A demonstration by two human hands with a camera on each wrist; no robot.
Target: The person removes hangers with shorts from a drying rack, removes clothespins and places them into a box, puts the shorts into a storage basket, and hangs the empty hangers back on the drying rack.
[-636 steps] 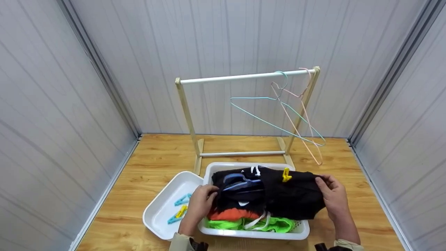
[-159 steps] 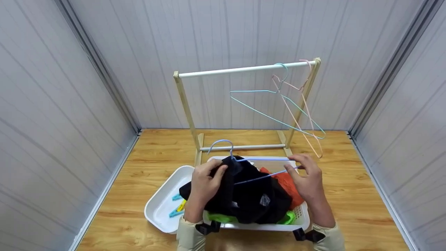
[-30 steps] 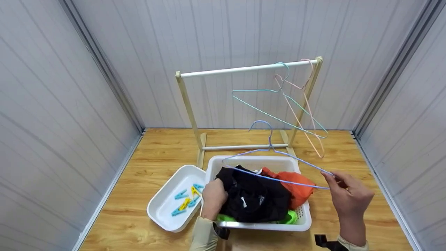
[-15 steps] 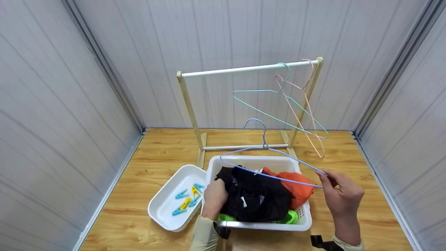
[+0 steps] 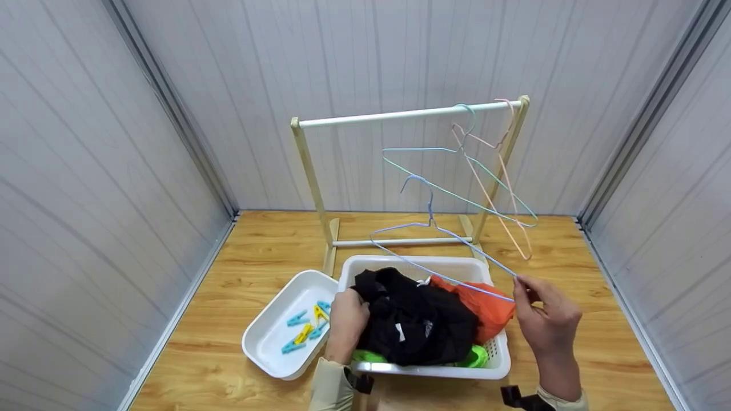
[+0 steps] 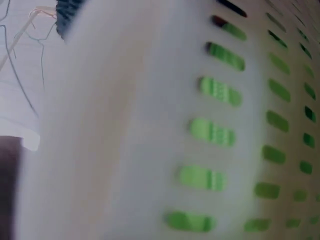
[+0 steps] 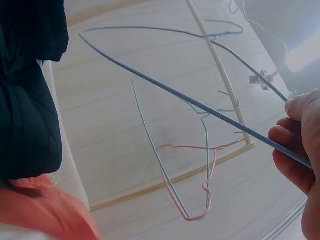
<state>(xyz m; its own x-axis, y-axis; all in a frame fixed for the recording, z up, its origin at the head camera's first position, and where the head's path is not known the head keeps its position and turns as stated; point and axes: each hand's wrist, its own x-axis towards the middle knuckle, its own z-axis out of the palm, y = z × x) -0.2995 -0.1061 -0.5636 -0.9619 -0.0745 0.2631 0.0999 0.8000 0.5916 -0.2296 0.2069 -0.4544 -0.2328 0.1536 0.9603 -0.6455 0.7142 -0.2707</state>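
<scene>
My right hand (image 5: 545, 311) pinches one end of a blue clothes hanger (image 5: 402, 225), held above the basket with its hook up. The right wrist view shows the thumb and fingers on the hanger's two wires (image 7: 175, 93). My left hand (image 5: 347, 319) grips the left side of a bunched black garment (image 5: 422, 319), its fingertips hidden. That garment lies in a white basket (image 5: 434, 371) over orange cloth (image 5: 488, 308) and bright green cloth (image 5: 474, 357). The left wrist view shows the basket's slotted wall (image 6: 150, 110), with green cloth behind the slots.
A wooden rack (image 5: 388, 115) stands behind the basket, with a mint hanger (image 5: 420, 149) and a pink hanger (image 5: 505, 240) at its right end. Left of the basket, a white tray (image 5: 260, 337) holds several blue and yellow clothespins (image 5: 297, 318).
The blue hanger, in the black garment earlier, is now out of it and has just risen with my right hand shifting left. A yellow clothespin is gone from the garment, which my left hand lifts slightly.
</scene>
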